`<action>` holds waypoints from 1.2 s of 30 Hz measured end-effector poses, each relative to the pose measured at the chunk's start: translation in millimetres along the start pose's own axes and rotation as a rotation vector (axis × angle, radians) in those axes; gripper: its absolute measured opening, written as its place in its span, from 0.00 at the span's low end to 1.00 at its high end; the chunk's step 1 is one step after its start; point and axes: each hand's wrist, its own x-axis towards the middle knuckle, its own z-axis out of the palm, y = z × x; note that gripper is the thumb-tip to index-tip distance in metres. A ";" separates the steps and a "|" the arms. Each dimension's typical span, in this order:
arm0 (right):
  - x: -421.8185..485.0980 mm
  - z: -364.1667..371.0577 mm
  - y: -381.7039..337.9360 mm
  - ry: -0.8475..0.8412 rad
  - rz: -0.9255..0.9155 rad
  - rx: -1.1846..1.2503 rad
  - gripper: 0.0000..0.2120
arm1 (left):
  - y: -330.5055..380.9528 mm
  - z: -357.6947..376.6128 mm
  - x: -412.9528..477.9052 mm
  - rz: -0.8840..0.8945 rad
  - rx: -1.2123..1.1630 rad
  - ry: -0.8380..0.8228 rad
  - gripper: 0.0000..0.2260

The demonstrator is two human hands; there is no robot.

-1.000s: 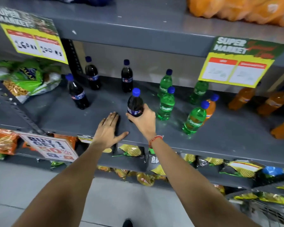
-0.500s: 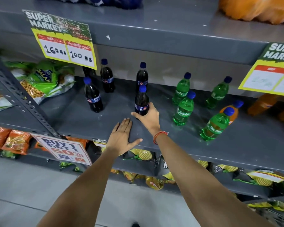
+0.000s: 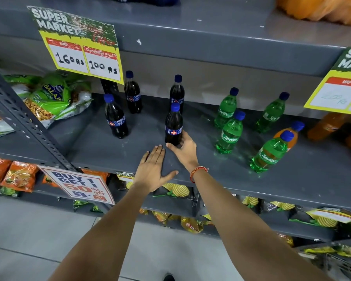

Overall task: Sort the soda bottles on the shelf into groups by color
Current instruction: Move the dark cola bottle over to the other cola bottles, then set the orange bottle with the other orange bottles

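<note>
Taking the price sign [image 3: 83,55] as the landmark, three dark cola bottles stand below and just right of it on the grey shelf [image 3: 101,147]: one forward [image 3: 116,118], one tucked under the sign's right edge [image 3: 132,94], one farther right at the back [image 3: 177,92]. A fourth cola bottle [image 3: 173,126] stands upright in front of that last one, long axis vertical, well right of and below the sign.

The left hand [image 3: 153,171] lies flat and spread on the shelf near its front edge, holding nothing. The right hand [image 3: 183,148] is curled around the base of the fourth cola bottle from the front right, thumb across the front, fingers mostly hidden behind it; it is clearly the nearer hand.

Farther right of the sign stand four green Sprite bottles [image 3: 229,132], with an orange soda bottle [image 3: 292,132] just behind the nearest one, and more orange bottles [image 3: 324,126] beyond.

The gripped cola likely just needs nudging left toward its group; the odd orange bottle among the greens remains to move.
</note>
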 end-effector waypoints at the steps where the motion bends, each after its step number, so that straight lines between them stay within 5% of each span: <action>1: -1.2 0.6 2.2 0.000 -0.007 0.011 0.25 | -0.2 -0.1 0.0 0.001 0.002 0.001 0.43; 8: -0.3 7.1 -0.4 0.053 -0.026 0.043 0.19 | -0.9 0.6 0.1 0.010 -0.005 0.022 0.41; 16: -16.1 -18.0 7.2 0.058 0.016 0.057 0.26 | 4.3 -3.2 1.1 0.001 -0.042 0.042 0.43; 26: -101.7 -128.0 45.6 0.268 -0.086 -0.113 0.13 | 96.9 7.8 17.3 0.089 -0.163 0.116 0.32; 36: -108.2 -253.4 105.5 0.514 0.072 -0.071 0.08 | 193.7 36.2 35.9 0.157 -0.007 -0.021 0.32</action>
